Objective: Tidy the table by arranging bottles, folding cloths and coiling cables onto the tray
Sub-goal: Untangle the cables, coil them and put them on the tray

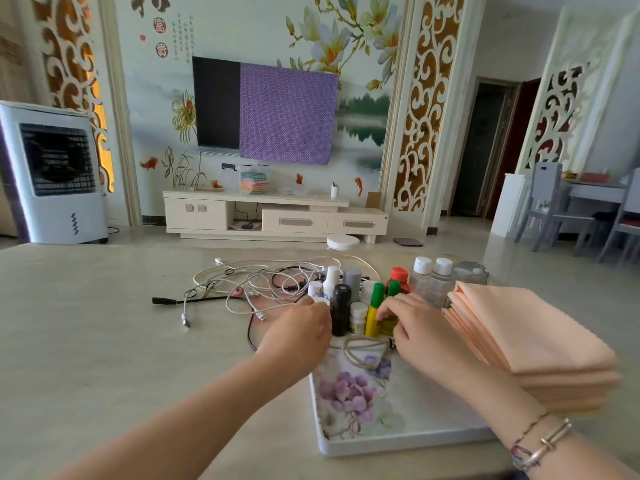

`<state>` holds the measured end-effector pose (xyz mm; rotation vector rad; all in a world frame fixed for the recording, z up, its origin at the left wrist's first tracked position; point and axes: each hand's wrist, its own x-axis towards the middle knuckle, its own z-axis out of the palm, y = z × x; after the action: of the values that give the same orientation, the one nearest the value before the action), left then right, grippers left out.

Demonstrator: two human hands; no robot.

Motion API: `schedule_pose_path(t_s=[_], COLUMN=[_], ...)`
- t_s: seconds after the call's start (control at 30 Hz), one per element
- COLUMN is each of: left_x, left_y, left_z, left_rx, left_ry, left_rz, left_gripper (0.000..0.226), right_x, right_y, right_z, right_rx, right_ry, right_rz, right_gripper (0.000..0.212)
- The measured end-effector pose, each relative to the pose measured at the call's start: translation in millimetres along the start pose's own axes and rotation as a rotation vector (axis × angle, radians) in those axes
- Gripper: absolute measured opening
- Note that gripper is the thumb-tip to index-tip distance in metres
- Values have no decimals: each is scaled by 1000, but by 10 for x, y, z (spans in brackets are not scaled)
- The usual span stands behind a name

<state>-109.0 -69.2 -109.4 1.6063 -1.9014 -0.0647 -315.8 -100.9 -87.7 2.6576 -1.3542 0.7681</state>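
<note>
1. The tray (pixel 398 445), a white rounded rectangle printed with purple flowers, lies nearest on the smooth beige table (pixel 104 341).
2. Peach cloths (pixel 526 337) sit folded in a soft stack on its right side.
3. A coiled cable (pixel 363 349) lies mid-tray.
4. The left hand (pixel 301 327) pinches a small white bottle (pixel 320 301); the right hand (pixel 412 323) curls its fingers round a yellow bottle (pixel 372 311) (green-capped).
5. Loose cables (pixel 249 285) tangle beyond, off the tray.
</note>
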Motion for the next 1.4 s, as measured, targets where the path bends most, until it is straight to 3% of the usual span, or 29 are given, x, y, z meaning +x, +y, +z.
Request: schedule_pose_path(t_s=[0.2,0.37,0.57,0.67,0.77,0.87,1.0,1.27,1.4], left_x=[-81,-319,-413,-255,-158,-131,-154,-370,-413], left_y=[-547,-1200,-1805,-1848,-1895,-1876,-1889,-1957,-1996], left_z=[-522,-975,-1138,-1101,-938,-840,-905,-1263,-1362], left_rx=[-40,-22,-70,-189,-120,-47,-30,129,152], left_ry=[70,140,120,65,-78,-70,-32,-136,-178], left_rz=[-166,-362,-537,-558,-557,-575,-628,-707,-710], left_gripper=[16,17,18,22,24,20,24,19,28], right_x=[320,947,1561,1714,1799,1821,1801,1818,1925], right_y=[-547,-1151,-1594,-1633,-1653,-1657,-1659,-1920,-2077], right_z=[86,444,1145,1412,1563,1652,1660,1729,1847], right_rx=[130,147,80,113,92,17,-95,5,8], right_ry=[21,-84,-229,-211,-233,-281,-200,-223,-255], right_rz=[-127,-176,-101,-48,-21,-35,-40,-310,-329], right_gripper=[30,30,24,14,26,36,35,57,53])
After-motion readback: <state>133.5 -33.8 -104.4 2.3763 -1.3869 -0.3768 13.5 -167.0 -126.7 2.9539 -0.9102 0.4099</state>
